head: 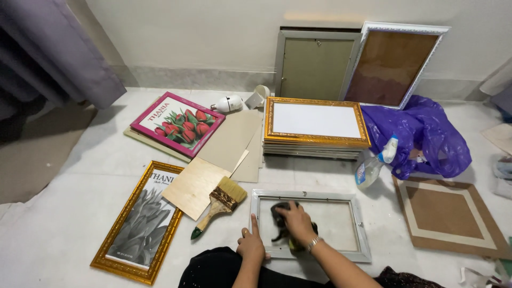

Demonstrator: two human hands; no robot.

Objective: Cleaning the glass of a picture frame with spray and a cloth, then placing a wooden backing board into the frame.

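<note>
Your right hand [295,223] gripped a dark cloth [280,220] (mostly hidden) on the silver frame [310,224] at 6 o'clock; left hand [250,246] lay open on its edge, paintbrush [220,206] at 9.

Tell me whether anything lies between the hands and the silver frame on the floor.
Nothing visible does. The left hand rests directly on the silver frame at its near left edge. The right hand presses a dark cloth onto the frame's glass, so only that cloth lies between it and the pane. The paintbrush lies apart, to the left.
</note>
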